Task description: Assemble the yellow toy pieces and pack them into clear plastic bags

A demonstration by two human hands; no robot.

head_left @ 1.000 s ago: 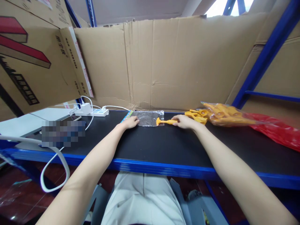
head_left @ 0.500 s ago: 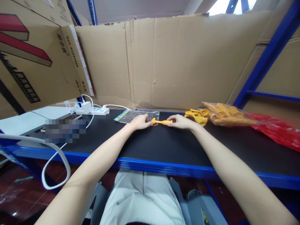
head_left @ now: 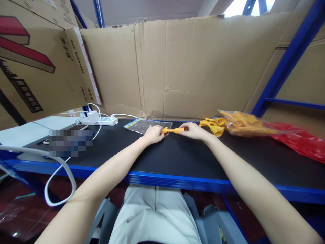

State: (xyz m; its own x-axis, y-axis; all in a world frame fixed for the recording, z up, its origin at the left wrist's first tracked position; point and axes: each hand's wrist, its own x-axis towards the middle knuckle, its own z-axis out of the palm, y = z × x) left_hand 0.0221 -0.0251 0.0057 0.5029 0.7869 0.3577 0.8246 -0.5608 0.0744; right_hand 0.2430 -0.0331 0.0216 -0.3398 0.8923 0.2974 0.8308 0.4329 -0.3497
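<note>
A small orange plastic toy (head_left: 173, 130) lies between my two hands on the black bench top (head_left: 177, 156). My right hand (head_left: 193, 130) pinches its right end. My left hand (head_left: 153, 134) is closed on the near edge of a clear plastic bag (head_left: 142, 125) with a colourful header, right at the toy's left tip. The toy's left end sits at the mouth of the bag.
Loose orange toys (head_left: 212, 124) and a clear bag full of them (head_left: 243, 124) lie to the right, beside a red bag (head_left: 299, 140). A white power strip (head_left: 101, 120) with cables sits at the back left. Cardboard sheets (head_left: 193, 64) wall the back.
The bag slid left and my left hand moved right along it to its open end. My right hand brought the orange toy left to meet the bag's mouth.
</note>
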